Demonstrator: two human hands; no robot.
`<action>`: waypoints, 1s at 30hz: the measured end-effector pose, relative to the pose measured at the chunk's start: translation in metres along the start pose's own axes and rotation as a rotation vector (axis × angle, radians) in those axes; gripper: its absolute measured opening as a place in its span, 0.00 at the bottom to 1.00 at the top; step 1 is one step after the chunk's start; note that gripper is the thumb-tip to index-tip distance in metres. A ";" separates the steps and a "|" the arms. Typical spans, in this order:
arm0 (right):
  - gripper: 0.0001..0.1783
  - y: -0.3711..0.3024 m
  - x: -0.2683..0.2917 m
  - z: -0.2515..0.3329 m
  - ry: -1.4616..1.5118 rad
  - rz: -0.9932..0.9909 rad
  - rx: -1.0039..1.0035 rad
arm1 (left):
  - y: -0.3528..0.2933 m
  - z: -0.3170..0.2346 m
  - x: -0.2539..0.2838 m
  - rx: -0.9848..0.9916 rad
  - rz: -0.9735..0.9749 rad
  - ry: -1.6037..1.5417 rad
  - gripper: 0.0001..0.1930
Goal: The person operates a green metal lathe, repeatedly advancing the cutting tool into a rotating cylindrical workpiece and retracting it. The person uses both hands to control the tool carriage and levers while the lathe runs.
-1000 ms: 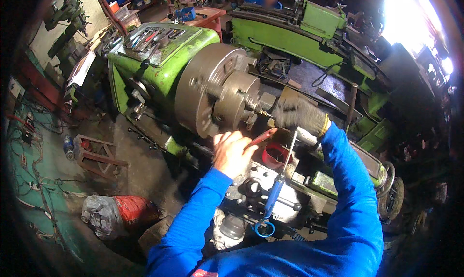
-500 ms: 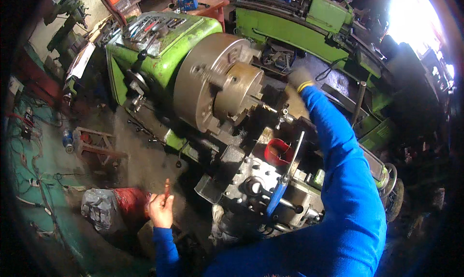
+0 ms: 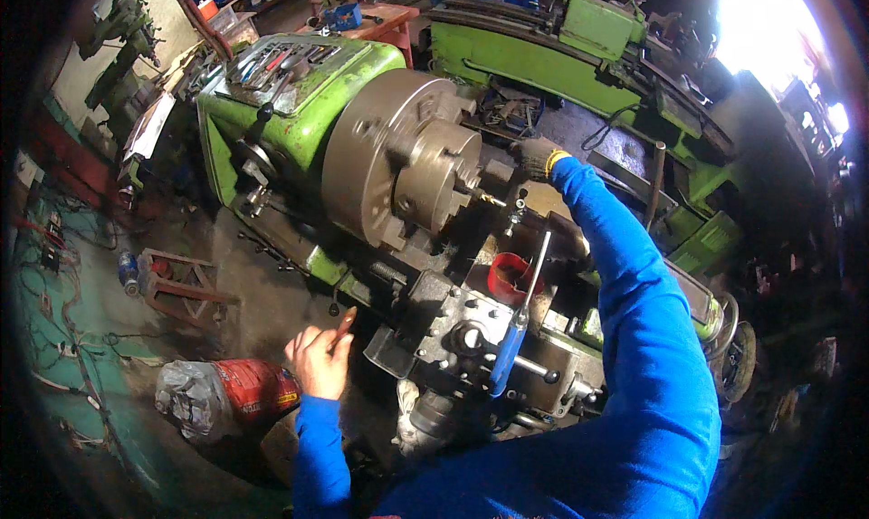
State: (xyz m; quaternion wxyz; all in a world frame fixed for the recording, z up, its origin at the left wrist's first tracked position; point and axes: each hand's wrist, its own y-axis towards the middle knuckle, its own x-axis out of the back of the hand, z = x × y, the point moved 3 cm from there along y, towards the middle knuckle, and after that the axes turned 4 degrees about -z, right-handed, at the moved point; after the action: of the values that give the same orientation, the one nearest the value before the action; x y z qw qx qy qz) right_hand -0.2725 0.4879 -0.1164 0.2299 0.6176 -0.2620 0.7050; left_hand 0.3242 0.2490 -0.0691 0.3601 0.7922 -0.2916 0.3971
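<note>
My left hand (image 3: pixel 321 363), bare, hovers on the near side of the lathe with nothing visible in it; its index finger stretches up and outward. My right hand (image 3: pixel 543 159), in a grey glove with a yellow cuff, reaches across the bed to the far side of the chuck; its fingers are dark and hard to make out. The large round chuck (image 3: pixel 358 161) carries a smaller stepped metal chuck (image 3: pixel 434 180) on its face. A slim drill-like bit (image 3: pixel 490 199) lies in line with its centre, beside a small T-shaped metal fitting (image 3: pixel 515 213).
On the carriage stand a red cup (image 3: pixel 509 288), a blue-handled tool (image 3: pixel 510 356) with a long metal rod, and a tool post (image 3: pixel 466 333). Hand tools lie on the green headstock (image 3: pixel 303 94). A second green lathe (image 3: pixel 534 62) stands behind. A red-and-grey sack (image 3: pixel 249 388) sits on the floor at left.
My right hand has moved left, closer to the chuck face. My left hand has risen and shifted right, its fingers turning toward the lathe. The view has shifted slightly.
</note>
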 end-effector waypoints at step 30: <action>0.18 -0.312 0.077 0.141 1.429 -0.702 -0.565 | 0.001 0.089 -0.126 0.164 -0.043 -0.209 0.16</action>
State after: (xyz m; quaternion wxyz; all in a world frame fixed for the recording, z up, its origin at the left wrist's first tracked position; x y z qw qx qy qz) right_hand 0.0250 0.6323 0.0002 0.6918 -0.0120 -0.0129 0.7219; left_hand 0.2956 0.1986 -0.2127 0.2702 0.8620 -0.2772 0.3271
